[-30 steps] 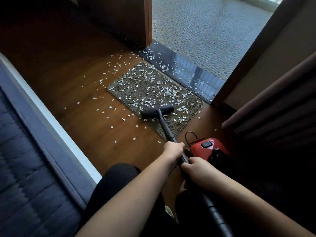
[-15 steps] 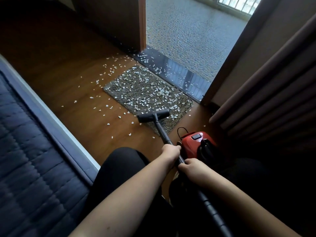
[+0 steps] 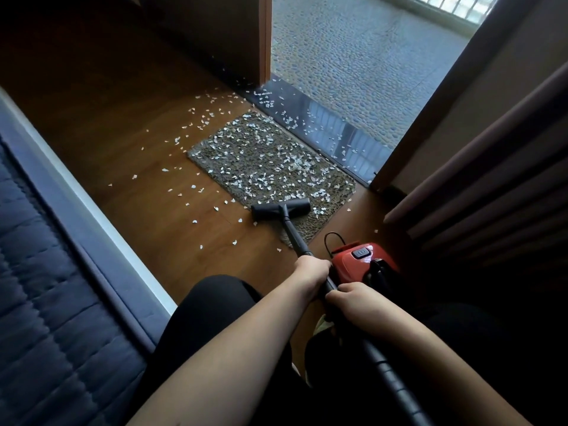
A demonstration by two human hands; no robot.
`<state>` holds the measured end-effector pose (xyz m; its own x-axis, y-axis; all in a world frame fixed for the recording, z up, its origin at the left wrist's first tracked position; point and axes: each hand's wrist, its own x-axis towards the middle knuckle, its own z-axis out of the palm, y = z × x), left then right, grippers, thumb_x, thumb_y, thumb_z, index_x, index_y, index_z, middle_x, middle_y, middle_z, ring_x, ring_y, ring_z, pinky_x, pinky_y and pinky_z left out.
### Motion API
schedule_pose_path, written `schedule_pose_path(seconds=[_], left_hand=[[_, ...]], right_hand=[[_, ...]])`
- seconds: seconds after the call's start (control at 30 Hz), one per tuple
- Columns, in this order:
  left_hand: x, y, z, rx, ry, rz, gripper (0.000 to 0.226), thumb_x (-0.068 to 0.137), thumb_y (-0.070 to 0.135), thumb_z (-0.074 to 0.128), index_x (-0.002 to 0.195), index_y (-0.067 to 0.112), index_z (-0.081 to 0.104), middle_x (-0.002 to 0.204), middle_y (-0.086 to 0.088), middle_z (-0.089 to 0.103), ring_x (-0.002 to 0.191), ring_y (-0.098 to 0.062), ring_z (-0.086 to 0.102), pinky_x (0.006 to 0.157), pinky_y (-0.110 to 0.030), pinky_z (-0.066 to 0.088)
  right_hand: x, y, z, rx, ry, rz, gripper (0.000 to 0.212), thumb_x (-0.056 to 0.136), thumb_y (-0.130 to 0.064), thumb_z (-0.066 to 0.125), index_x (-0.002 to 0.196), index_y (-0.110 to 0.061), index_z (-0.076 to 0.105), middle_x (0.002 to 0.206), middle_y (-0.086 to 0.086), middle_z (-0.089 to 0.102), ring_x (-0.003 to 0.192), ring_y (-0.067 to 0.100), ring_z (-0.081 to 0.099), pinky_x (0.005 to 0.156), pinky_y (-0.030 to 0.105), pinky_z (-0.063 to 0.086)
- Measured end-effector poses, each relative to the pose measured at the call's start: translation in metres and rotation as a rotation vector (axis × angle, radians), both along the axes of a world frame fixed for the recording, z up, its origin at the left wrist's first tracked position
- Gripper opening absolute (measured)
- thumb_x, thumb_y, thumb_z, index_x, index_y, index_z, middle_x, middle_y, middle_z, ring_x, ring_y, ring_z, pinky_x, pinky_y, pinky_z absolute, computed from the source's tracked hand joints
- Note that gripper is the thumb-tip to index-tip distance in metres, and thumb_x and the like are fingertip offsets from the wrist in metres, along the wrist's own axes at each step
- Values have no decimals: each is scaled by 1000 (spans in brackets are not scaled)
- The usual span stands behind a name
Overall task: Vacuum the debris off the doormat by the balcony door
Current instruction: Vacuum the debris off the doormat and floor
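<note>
Both hands hold the vacuum's black wand (image 3: 294, 233): the left hand (image 3: 311, 269) is wrapped round it farther down, the right hand (image 3: 353, 299) just behind, where wand meets ribbed hose (image 3: 390, 376). The wand looks stiff and light, best steered from that two-handed grip. The doormat (image 3: 270, 167) lies by the balcony threshold, thick with pale flakes (image 3: 261, 179) that seem featherlight and likely to scatter. The mat looks soft and might ruck under the nozzle (image 3: 280, 208). Since a second ago the nozzle has been drawn back to the mat's near-left edge, half over the wooden floor (image 3: 123, 133). The red vacuum body (image 3: 356, 261) sits right of the wand.
</note>
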<state>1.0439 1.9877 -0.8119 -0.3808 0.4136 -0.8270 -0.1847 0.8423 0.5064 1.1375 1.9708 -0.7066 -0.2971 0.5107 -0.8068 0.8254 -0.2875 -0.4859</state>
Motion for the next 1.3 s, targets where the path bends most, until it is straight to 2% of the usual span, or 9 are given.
schedule_pose_path(seconds=[0.27, 0.4, 0.63, 0.73, 0.83, 0.93, 1.03, 1.17, 1.3], left_hand=[[-15, 19, -16, 14, -19, 53, 40, 90, 13, 56, 126, -6, 55, 121, -18, 62, 95, -30, 63, 73, -30, 49], [-22, 24, -19, 34, -16, 75, 40, 92, 12, 54, 127, -6, 53, 122, -17, 60, 102, -31, 64, 75, -31, 51], [-33, 28, -24, 53, -10, 116, 39, 91, 12, 57, 126, -6, 56, 115, -18, 63, 93, -32, 66, 47, -23, 46], [-35, 32, -29, 57, -37, 149, 38, 89, 10, 57, 123, -6, 54, 113, -22, 63, 98, -38, 68, 70, -35, 55], [-35, 33, -30, 82, -68, 174, 33, 87, 8, 56, 118, -3, 52, 99, -20, 58, 96, -41, 68, 77, -43, 58], [-36, 35, -35, 93, -83, 186, 27, 90, 7, 55, 114, -1, 49, 100, -21, 56, 79, -39, 68, 56, -35, 59], [-38, 36, -38, 111, -88, 210, 20, 93, 5, 53, 109, 3, 42, 102, -22, 54, 55, -28, 58, 31, -21, 43], [-40, 40, -45, 146, -89, 251, 23, 93, 4, 53, 113, 1, 43, 99, -25, 56, 50, -25, 58, 32, -22, 44], [-40, 42, -52, 178, -123, 318, 26, 91, 1, 56, 115, -4, 47, 74, -23, 56, 47, -27, 58, 39, -28, 48]], right_hand=[[-19, 16, -8, 48, -44, 101, 16, 96, -14, 49, 86, -6, 57, 66, 2, 58, 41, 5, 55, 35, 9, 35], [-26, 20, -15, 57, -37, 82, 19, 96, -13, 48, 79, -8, 53, 64, 3, 56, 36, 4, 52, 34, 9, 34], [-38, 22, -34, 118, -35, 76, 13, 93, -17, 49, 93, -9, 60, 72, 2, 61, 48, 10, 55, 34, 10, 34], [-40, 24, -41, 134, -39, 73, 19, 92, -19, 49, 103, -11, 62, 81, 4, 65, 53, 12, 58, 37, 12, 37], [-39, 26, -47, 126, -28, 57, 21, 93, -20, 49, 108, -11, 61, 85, 6, 67, 55, 14, 60, 42, 16, 44], [-39, 26, -52, 123, -12, 26, 24, 92, -20, 49, 111, -10, 60, 81, 5, 65, 50, 15, 60, 44, 20, 47], [-38, 27, -59, 114, 15, -20, 22, 90, -18, 50, 108, -10, 60, 75, 4, 64, 45, 15, 60, 44, 22, 48], [-37, 29, -62, 61, 76, -119, 13, 89, -15, 51, 99, -14, 59, 76, 7, 65, 48, 21, 62, 51, 31, 55], [-39, 29, -66, 39, 111, -182, 12, 89, -15, 54, 100, -12, 58, 80, 11, 65, 51, 23, 62, 51, 34, 56]])
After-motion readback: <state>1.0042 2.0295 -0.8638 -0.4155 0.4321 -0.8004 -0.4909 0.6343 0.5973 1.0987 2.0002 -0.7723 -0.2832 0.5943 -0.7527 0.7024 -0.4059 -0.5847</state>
